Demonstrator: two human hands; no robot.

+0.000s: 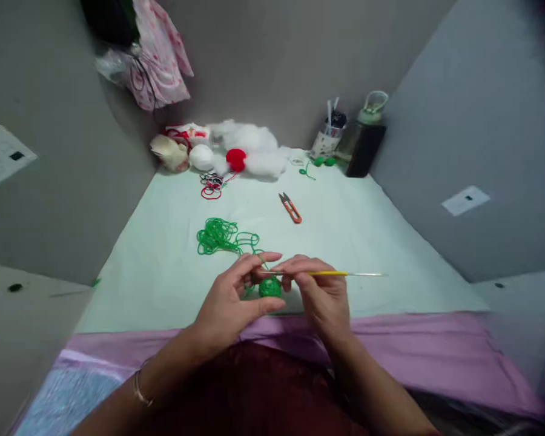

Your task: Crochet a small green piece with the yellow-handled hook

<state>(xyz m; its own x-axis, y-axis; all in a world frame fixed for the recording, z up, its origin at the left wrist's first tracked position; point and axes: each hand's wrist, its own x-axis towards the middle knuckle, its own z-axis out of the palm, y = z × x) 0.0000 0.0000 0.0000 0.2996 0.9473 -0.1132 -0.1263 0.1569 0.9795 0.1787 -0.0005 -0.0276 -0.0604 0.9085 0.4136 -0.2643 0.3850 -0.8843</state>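
My left hand [238,290] is closed around a small green crocheted piece [270,287], its thumb along the lower side. A strand of green yarn passes over the raised index finger. My right hand [320,290] pinches a crochet hook [329,273] with a yellow grip, lying almost level and pointing left. The hook's tip meets the yarn just above the green piece; the exact loop is too small to make out. From my left hand the strand leads back to a loose heap of green yarn [217,236] on the table.
Orange thread snips [290,208] lie beyond my hands. Along the back are a red ball [235,160], white stuffing [254,140], tangled dark and red yarn [212,183], small green pieces [318,161], a pen cup [326,142] and a bottle [367,136]. Grey partitions flank the table [163,290].
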